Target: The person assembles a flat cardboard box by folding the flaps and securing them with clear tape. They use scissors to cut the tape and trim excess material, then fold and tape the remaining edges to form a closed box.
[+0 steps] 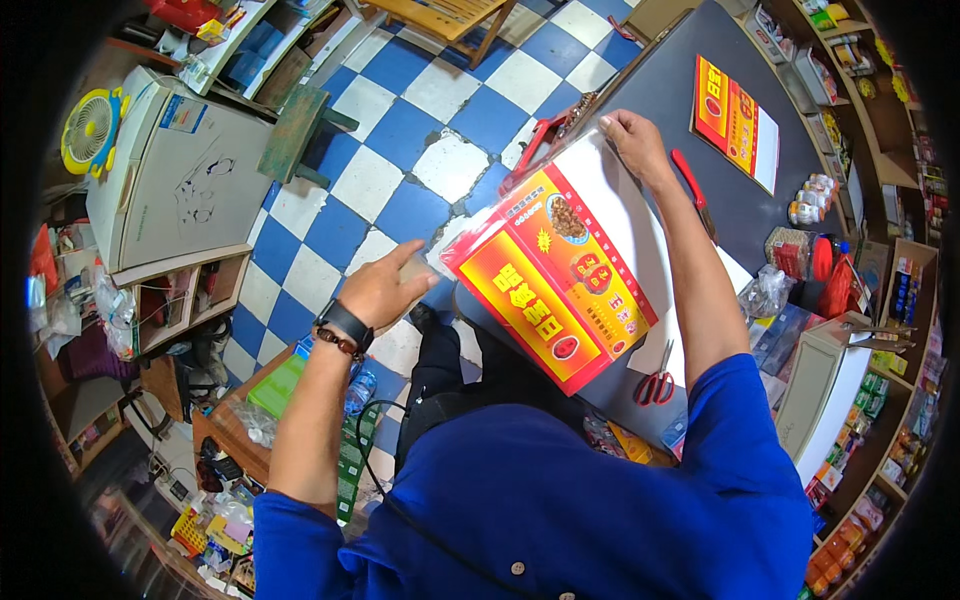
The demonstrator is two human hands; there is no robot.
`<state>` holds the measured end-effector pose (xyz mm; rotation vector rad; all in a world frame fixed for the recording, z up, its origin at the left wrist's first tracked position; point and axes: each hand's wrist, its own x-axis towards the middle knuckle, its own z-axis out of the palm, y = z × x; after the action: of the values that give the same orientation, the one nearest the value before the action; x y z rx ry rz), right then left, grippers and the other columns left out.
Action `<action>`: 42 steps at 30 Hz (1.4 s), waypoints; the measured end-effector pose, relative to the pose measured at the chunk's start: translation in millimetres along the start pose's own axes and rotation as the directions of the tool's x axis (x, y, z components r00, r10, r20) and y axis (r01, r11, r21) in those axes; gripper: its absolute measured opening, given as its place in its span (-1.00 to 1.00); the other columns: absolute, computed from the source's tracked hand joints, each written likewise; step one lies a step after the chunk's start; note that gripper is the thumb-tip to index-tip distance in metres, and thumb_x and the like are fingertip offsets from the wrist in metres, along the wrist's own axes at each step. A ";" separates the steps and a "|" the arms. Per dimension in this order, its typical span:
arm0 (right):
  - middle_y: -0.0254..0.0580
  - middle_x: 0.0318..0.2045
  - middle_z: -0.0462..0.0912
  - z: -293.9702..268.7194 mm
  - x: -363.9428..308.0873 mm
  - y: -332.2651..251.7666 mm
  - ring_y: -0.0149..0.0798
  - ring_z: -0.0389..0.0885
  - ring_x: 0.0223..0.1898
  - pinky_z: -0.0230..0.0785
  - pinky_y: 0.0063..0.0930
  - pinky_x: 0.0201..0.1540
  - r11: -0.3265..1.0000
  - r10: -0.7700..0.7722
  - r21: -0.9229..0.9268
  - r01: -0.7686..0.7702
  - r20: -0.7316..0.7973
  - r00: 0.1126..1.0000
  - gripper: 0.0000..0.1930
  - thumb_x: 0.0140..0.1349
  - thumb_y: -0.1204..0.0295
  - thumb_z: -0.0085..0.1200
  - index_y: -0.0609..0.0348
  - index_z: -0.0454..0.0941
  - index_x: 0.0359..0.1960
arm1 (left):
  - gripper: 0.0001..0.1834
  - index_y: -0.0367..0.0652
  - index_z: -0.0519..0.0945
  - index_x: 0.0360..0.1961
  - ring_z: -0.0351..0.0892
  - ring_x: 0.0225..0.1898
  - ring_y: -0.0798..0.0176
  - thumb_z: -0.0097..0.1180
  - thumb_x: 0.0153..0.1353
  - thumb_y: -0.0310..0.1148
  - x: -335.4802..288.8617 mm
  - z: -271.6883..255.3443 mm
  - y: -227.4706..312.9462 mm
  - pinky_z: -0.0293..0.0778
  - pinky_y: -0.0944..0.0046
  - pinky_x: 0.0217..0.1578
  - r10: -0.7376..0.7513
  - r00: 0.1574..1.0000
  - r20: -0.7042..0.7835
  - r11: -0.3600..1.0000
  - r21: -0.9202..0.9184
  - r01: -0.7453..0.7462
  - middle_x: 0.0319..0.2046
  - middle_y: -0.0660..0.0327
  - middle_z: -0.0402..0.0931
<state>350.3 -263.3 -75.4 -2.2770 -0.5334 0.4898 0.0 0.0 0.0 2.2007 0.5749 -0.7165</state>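
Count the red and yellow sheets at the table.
2: the nearer sheet in front of the blue shirt, the farther sheet on the dark table. More may be hidden underneath.

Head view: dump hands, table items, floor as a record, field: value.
sheet: red-yellow panel plus white part, partly over the table
left hand: fingers spread near the sheet's left corner; contact unclear
right hand: grip on the sheet's far edge
scissors: red handles, near side of the sheet
second sheet: flat on table, upper right
floor: blue-white check
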 end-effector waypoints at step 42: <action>0.03 -0.21 0.71 32.7 12.7 15.0 0.06 0.67 -0.15 0.46 -0.18 -0.06 0.989 0.009 -0.137 -0.054 -0.309 0.951 -0.76 0.34 0.27 0.06 0.11 0.70 -0.18 | -0.45 -0.15 0.63 0.08 0.65 0.00 -0.07 0.18 0.29 0.07 57.5 18.3 -5.2 0.54 0.08 0.01 -0.085 0.996 0.028 0.996 0.000 0.085 -0.03 -0.08 0.65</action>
<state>348.4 -247.9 -110.2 -2.4425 -0.3849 0.1074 34.0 -0.4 -50.1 2.1719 0.6583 -0.7896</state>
